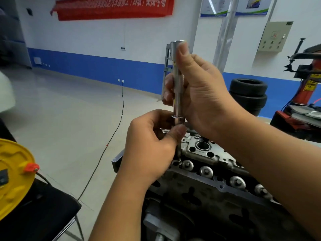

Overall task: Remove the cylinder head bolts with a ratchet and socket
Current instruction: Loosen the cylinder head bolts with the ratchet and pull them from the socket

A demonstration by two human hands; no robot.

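The right hand (pixel 199 87) was closed around a long, polished steel cylindrical socket (pixel 177 80) held upright above the engine, thumb pressed near its open top rim, the fingers largely hidden behind the tool. The left hand (pixel 151 145) was pinched, thumb against fingers, on a slim dark metal bolt shank (pixel 178 150) emerging beneath the socket's stepped lower collar; the bolt's head was concealed within the socket or behind the thumb, and whether its tip still sat in the hole could not be determined. Below lay the grey cast-aluminium cylinder head (pixel 205 153), rough in texture, with a machined round bore and a row of shiny flanged round caps (pixel 206 172) along its near edge; its right portion was covered by the right forearm and its lower part ran out of frame. No ratchet handle could be made out. At left, a yellow plastic disc with an orange clip (pixel 13 173) was cut off by the frame edge, resting on a black chair seat (pixel 43 211). A thin black cable (pixel 111 136) trailed across the pale tiled floor (pixel 69 110). Stacked black rubber tyres (pixel 248 94) stood by the blue-and-white wall (pixel 97 66).
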